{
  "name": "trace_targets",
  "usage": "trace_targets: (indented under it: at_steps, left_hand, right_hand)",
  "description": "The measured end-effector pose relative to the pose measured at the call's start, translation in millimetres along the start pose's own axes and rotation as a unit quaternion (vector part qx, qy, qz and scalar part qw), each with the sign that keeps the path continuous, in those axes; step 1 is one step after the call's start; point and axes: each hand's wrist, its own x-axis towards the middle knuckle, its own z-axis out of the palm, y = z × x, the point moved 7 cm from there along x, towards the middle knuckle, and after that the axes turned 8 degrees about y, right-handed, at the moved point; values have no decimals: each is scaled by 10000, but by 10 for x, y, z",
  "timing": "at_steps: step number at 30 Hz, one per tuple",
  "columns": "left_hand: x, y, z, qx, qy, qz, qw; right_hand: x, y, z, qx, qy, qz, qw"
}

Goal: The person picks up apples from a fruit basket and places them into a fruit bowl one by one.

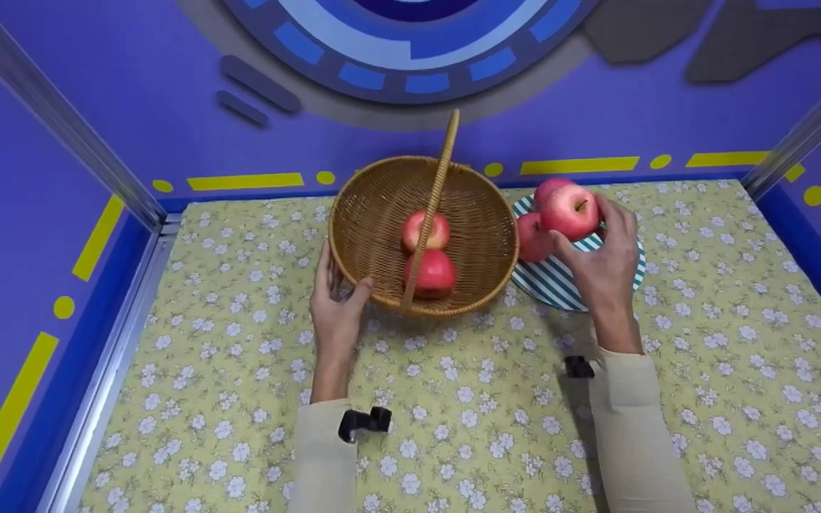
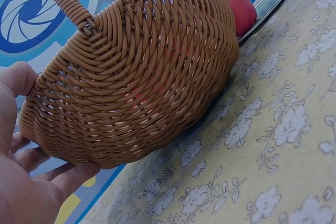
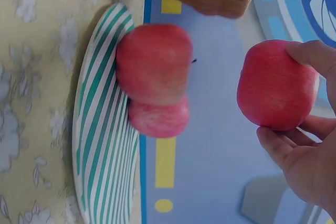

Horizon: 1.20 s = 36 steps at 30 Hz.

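A brown wicker basket [image 1: 360, 214] with a tall arched handle holds one apple [image 1: 440, 232] and, nearer me, another apple [image 1: 437, 274]. My left hand [image 1: 338, 313] grips the basket's left side, thumb at the rim and fingers spread against the outer weave [image 2: 131, 77]. To the right, a red apple [image 1: 569, 211] is in my right hand [image 1: 611, 263], pinched between thumb and fingers. It is raised above the green-and-white striped plate [image 1: 560, 288]. Two more apples lie on that plate, a nearer apple [image 3: 155, 64] and a farther apple [image 3: 160, 117].
A floral yellow cloth [image 1: 453, 420] covers the table. Blue panels with yellow marks [image 1: 246, 182] rise behind and at both sides. The basket's handle [image 1: 442, 164] stands up over its opening. The plate sits close by the basket's right side.
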Motion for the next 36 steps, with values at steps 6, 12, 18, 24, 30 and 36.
trace_targets:
  at_steps: [6, 12, 18, 24, 30, 36]
  left_hand:
    - [-1, 5, -1, 33, -35, -6, 10000]
    - [-3, 12, -1, 113, -9, -18, 9999]
    - [0, 17, 5, 60, 4, -13, 10000]
    - [5, -2, -1, 101, 66, -54, 9999]
    - [3, -10, -8, 143, 105, -121, 9998]
    - [1, 7, -9, 257, 101, -107, 9996]
  right_hand:
    - [39, 153, -67, -121, 61, 151, 9998]
    - [50, 308, -112, -231, 46, 403, 9989]
    - [59, 413, -127, -323, -65, 639, 9974]
    - [60, 540, -127, -457, -187, 1016, 9936]
    - [34, 647, -104, -523, -350, 1292, 9896]
    - [5, 746, -84, -633, -499, 1497, 9854]
